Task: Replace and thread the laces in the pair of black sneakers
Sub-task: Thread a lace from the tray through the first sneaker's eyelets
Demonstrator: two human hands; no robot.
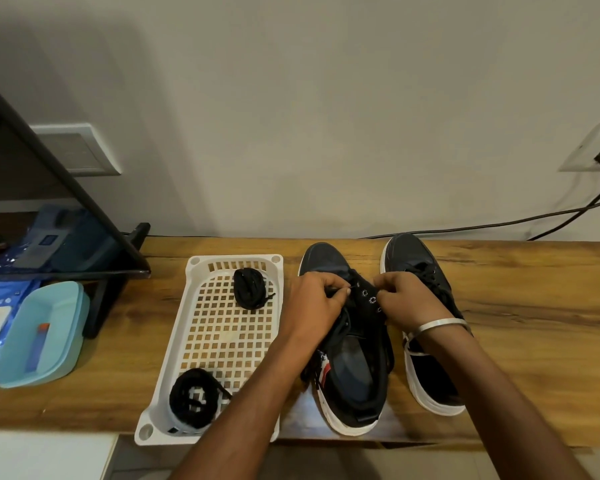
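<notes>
Two lace coils (pixel 253 288) in white basket (pixel 160 386) beside sneakers (pixel 352 358).

Both forearms were bare, with no sleeves in view. The right wrist wore a plain, thin silver metal bangle (pixel 443 323). The left hand (pixel 317 303) carried no jewellery.

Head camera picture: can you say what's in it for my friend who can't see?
Two hands, left hand and right hand, pinch a black lace at the eyelets of a black sneaker on a wooden table. Its partner sneaker sits to the right. To the left, a white basket holds two coiled black laces.
</notes>
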